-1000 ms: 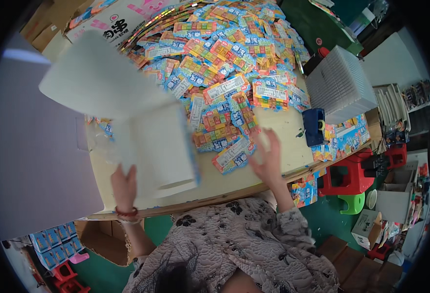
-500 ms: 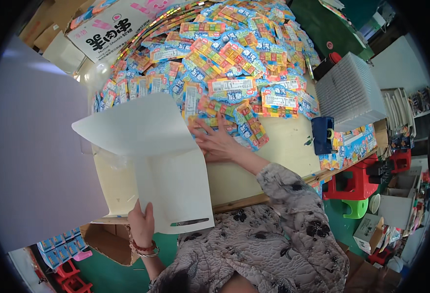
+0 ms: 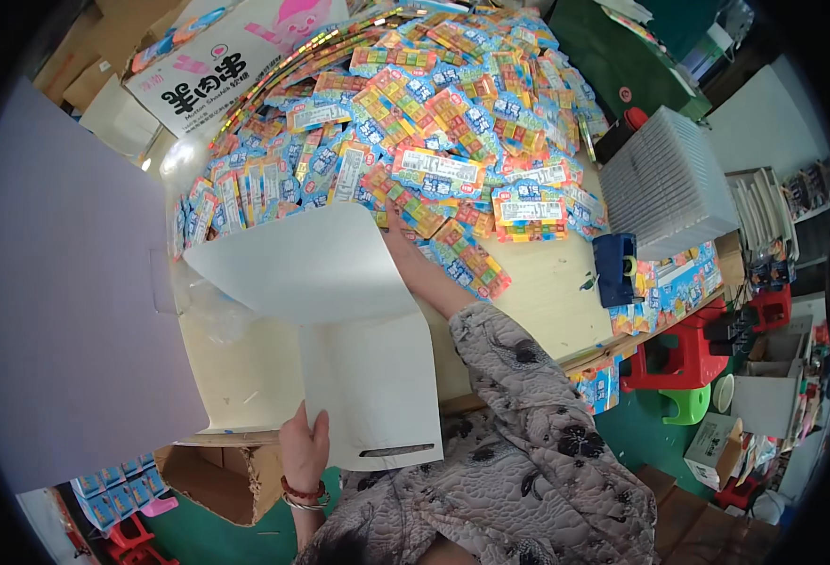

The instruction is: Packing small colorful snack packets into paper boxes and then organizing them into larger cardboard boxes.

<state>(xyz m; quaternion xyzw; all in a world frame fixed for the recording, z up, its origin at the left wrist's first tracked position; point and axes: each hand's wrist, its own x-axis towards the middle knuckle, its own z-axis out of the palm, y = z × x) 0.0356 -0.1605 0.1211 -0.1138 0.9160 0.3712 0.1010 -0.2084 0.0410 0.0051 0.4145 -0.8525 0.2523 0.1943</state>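
A folded white card piece [image 3: 368, 377] with a slot near its lower edge stands over the table's front edge. My left hand [image 3: 305, 447] grips its lower left side, the thumb on the near face. Its upper panel bends back over the table. Behind the right edge of the card is my right hand [image 3: 402, 243], at the near side of a heap of colourful flat candy packets [image 3: 443, 113]. Most of its fingers are hidden by the card, so I cannot see whether they hold a packet. One loose packet [image 3: 469, 259] lies just right of that wrist.
A blue tape dispenser [image 3: 614, 270] and a stack of clear plastic trays [image 3: 669, 184] stand at the right. At the far left is a printed white carton [image 3: 208, 71]. A large pale panel [image 3: 76, 282] fills the left side. Red stools [image 3: 683, 353] stand beyond the table's right edge.
The card and my left hand have shifted right and slightly down. My right hand, spread on the packets before, has slid left and is now mostly behind the card.
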